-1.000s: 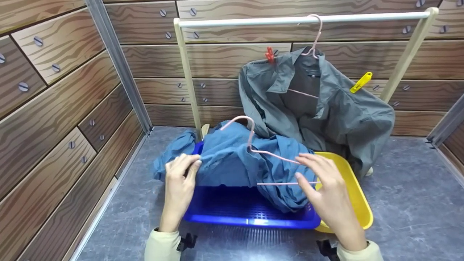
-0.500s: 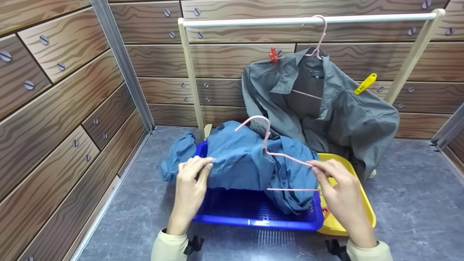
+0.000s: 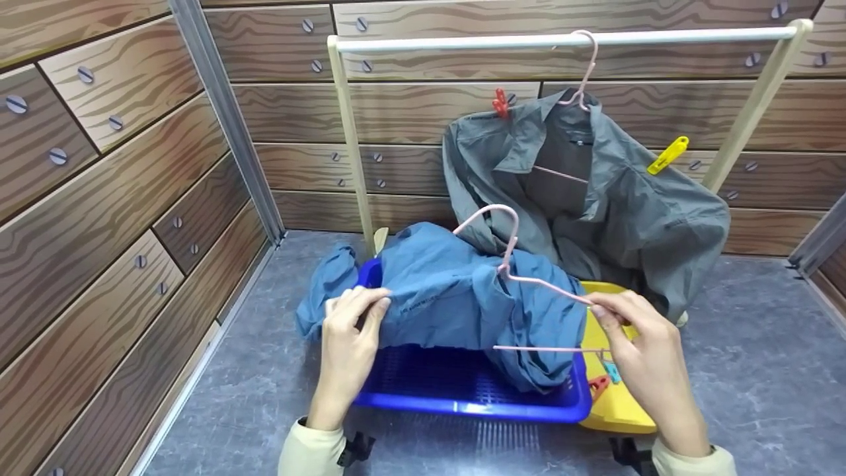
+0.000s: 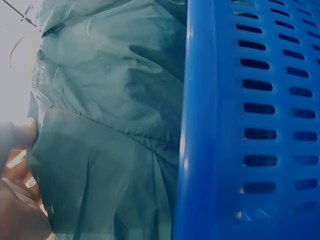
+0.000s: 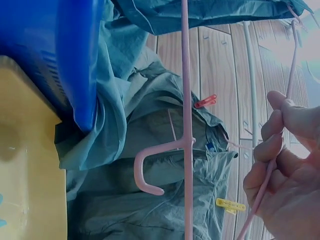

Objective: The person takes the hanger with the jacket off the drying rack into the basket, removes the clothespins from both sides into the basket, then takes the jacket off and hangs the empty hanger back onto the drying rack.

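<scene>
A blue shirt (image 3: pixel 436 320) lies bunched over the blue basket (image 3: pixel 472 408). My left hand (image 3: pixel 349 344) pinches the shirt's left part between thumb and fingers; the left wrist view shows the thumb against the cloth (image 4: pixel 110 125). With my right hand (image 3: pixel 654 363) I hold the right arm of a pink hanger (image 3: pixel 545 284), fingers curled round its thin rod in the right wrist view. The hanger's left part is hidden inside the shirt. Its hook points up and curves left, while its lower bar crosses in front of the cloth on the right.
Behind, a grey shirt (image 3: pixel 634 218) hangs from a rack's white rail (image 3: pixel 462 43), with a red clothespin (image 3: pixel 500 104) and a yellow clothespin (image 3: pixel 668 156) on its shoulders. A yellow basket (image 3: pixel 618 420) beside the blue one holds a red clothespin (image 3: pixel 598 386) and a light-blue clothespin (image 3: pixel 611 371).
My right hand, at first loose beside the hanger, has taken hold of its arm and drawn it to the right. The left hand keeps its pinch on the shirt.
</scene>
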### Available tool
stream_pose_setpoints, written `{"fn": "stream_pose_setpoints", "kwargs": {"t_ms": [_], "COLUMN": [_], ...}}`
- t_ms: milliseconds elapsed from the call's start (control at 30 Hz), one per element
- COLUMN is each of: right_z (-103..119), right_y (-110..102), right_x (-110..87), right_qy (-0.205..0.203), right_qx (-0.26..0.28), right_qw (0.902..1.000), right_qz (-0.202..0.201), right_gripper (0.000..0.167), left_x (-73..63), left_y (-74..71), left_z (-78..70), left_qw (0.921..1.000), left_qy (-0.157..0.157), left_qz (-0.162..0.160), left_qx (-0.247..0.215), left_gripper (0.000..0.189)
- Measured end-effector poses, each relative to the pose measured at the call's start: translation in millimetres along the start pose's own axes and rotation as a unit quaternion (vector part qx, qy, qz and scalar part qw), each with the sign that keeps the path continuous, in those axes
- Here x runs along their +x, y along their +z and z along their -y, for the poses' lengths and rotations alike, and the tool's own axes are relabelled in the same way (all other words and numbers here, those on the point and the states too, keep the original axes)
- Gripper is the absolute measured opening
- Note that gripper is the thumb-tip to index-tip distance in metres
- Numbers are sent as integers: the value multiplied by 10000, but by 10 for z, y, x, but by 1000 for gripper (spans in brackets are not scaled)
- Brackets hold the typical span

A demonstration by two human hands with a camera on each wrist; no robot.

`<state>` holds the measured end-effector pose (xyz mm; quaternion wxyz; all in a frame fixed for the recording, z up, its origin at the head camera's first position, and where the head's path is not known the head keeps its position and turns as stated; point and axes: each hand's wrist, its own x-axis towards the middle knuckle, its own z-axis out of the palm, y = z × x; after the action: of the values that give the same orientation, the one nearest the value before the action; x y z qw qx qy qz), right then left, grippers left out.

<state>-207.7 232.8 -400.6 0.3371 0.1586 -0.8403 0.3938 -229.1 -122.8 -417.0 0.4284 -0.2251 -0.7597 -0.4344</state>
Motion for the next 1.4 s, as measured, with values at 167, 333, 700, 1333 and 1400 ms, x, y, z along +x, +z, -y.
{"fn": "stream_pose_setpoints", "kwargs": {"t_ms": [167,333,700,1333,1400], "right_z": [-34,-71,-206,-185,-162], "right_y": [-63,-150,-388,-329,-304], "right_x": [-3,6,11,-1,-1], "right_qy": [36,67,14,44,110], "right_qx": [67,88,-34,44,48], "right_qw": [10000,9999,9999,9999,9999], "right_qz": [32,-48,-106,-116,-74], "right_gripper": [24,24,17,19,21], "left_x": [-4,-6,-26,-71,-88], "left_y": [-13,-21,42,273,328], "left_z": [43,63,55,-189,-231], "left_qw": [9999,9998,9998,9905,9886], "left_qy": [-56,-118,-112,485,649], "left_qz": [-72,-153,-87,-444,-349], "left_qx": [71,100,149,1205,1312], "left_gripper": [12,10,9,26,31]}}
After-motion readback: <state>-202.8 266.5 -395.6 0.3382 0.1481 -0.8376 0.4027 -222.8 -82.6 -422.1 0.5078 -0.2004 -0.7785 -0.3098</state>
